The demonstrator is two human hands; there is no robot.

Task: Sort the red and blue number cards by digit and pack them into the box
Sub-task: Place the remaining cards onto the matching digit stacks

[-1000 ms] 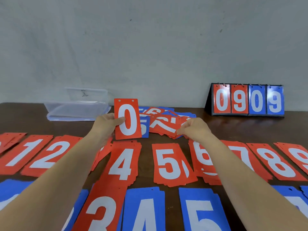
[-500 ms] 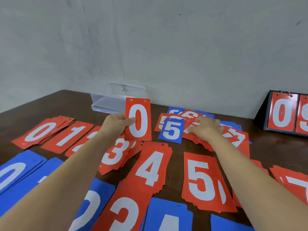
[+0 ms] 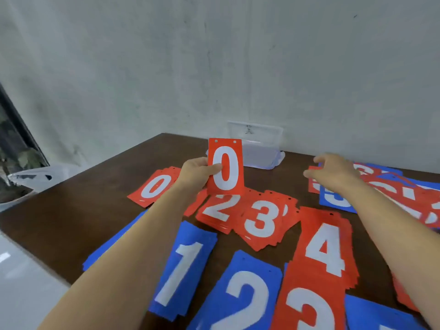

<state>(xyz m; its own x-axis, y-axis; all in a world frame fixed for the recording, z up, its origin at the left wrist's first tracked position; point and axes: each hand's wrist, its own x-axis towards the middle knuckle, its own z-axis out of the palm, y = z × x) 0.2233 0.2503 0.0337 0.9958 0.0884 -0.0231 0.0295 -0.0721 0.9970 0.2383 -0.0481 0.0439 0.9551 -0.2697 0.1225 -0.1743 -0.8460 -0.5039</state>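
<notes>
At nine o'clock of the left hand (image 3: 198, 173), just beside it: flat pile of red plastic zero cards (image 3: 154, 186) on the dark brown wooden table (image 3: 71, 210), long axis running toward one o'clock. Clamped upright between left thumb and fingers: single red zero card (image 3: 225, 167). Likely next: down onto that pile, left hand nearest. Behind, at twelve o'clock: clear plastic box (image 3: 262, 151). Right hand (image 3: 333, 173) spread, empty, over the unsorted red and blue heap (image 3: 392, 189).

We could not read the unsorted cards (image 3: 390, 186) at right; they were blurred, partly behind the right hand (image 3: 333, 172). The held red 0 card (image 3: 225, 166) hid part of the clear box (image 3: 262, 151). The lower edge cut the blue 2 card (image 3: 242, 298).
</notes>
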